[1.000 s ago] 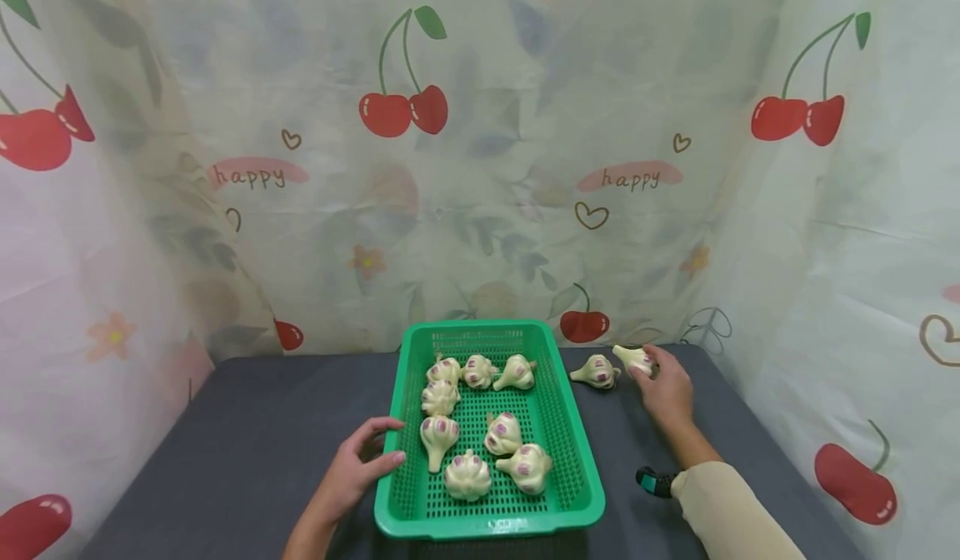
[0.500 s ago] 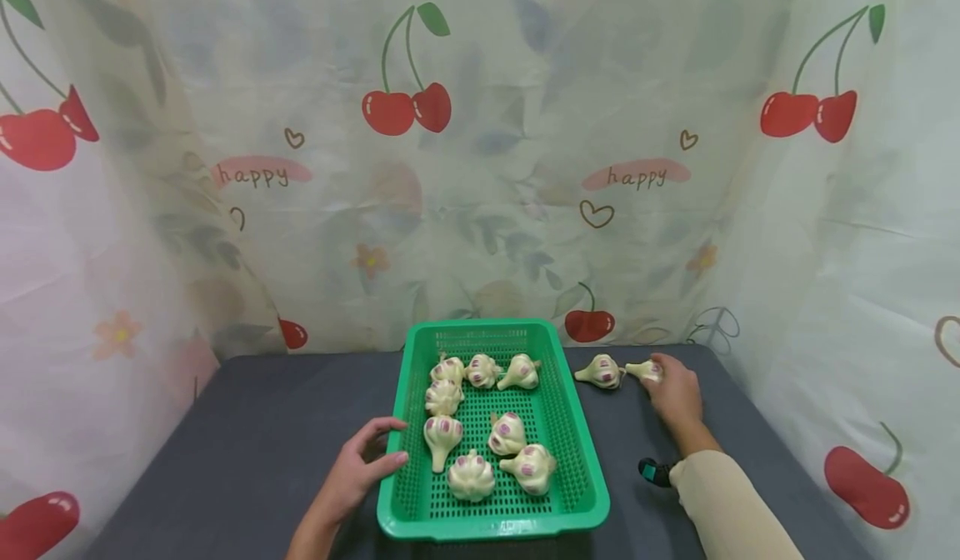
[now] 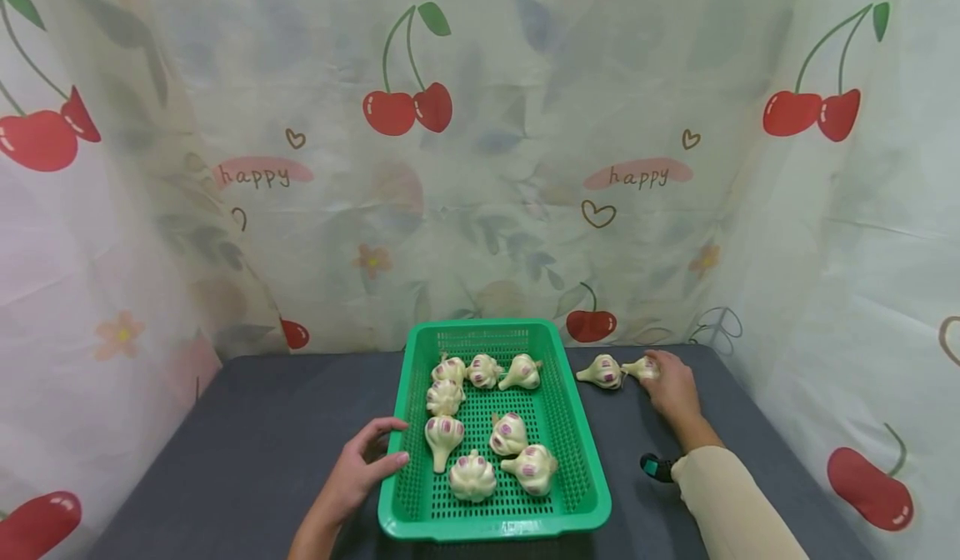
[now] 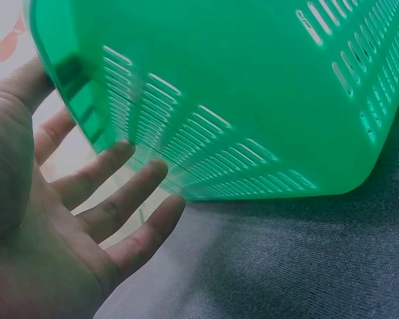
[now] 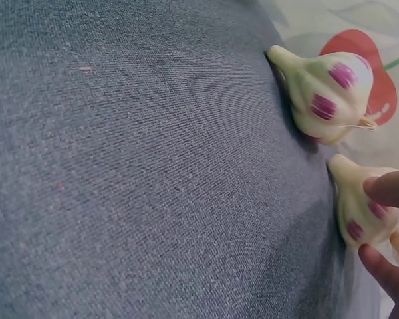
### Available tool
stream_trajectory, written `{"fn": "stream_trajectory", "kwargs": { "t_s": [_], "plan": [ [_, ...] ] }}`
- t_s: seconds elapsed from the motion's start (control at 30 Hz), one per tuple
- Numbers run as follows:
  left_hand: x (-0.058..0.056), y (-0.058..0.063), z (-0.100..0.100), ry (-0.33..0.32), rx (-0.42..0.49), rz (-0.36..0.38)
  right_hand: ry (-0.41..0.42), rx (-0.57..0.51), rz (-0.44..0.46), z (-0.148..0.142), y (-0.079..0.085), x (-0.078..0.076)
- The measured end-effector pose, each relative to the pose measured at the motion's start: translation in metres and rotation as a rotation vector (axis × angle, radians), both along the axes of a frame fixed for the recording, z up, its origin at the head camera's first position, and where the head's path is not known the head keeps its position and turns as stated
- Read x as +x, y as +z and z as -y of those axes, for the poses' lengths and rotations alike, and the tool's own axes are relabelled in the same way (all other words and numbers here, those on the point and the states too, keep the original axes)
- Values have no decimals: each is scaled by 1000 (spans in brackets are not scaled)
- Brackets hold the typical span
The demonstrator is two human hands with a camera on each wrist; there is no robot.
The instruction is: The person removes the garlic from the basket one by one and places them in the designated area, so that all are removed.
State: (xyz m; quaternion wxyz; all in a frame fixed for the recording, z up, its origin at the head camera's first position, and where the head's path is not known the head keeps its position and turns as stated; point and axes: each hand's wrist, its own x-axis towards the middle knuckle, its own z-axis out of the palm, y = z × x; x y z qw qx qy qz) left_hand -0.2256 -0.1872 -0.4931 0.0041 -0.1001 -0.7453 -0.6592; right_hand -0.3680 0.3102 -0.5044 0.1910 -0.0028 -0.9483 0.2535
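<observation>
A green plastic basket (image 3: 592,468) stands on the dark cloth, holding several whitish garlic bulbs with purple patches. At its left rim, my left hand (image 3: 360,464) holds the edge with thumb and index fingertips; in the left wrist view, other fingers of that left hand (image 4: 86,199) lie loosely along the outer wall. To the basket's right, my right hand (image 3: 675,389) pinches a garlic bulb (image 3: 641,367) resting on the cloth. The right wrist view shows fingertips on both sides of this garlic bulb (image 5: 359,199). Its far side is hidden by the hand.
Another garlic bulb (image 3: 602,372) lies between the basket and the pinched one, its neck pointing left. A patterned curtain (image 3: 487,235) hangs behind the table's back edge and along both sides. A dark strap-like device (image 3: 657,467) sits at the right wrist.
My right hand has brought the garlic bulb down onto the cloth beside the other one, then shifted slightly left with it. My left hand stays at the basket rim.
</observation>
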Motion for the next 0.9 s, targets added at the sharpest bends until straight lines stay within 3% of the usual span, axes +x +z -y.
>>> {"fn": "stream_trajectory", "kwargs": {
  "t_s": [0.47, 0.9],
  "plan": [
    [0, 1, -1, -5, 23, -3, -59, -161, -27, -9, -3, 17],
    [1, 0, -3, 10, 38, -3, -84, -215, -99, -2, 21, 27]
  ]
}}
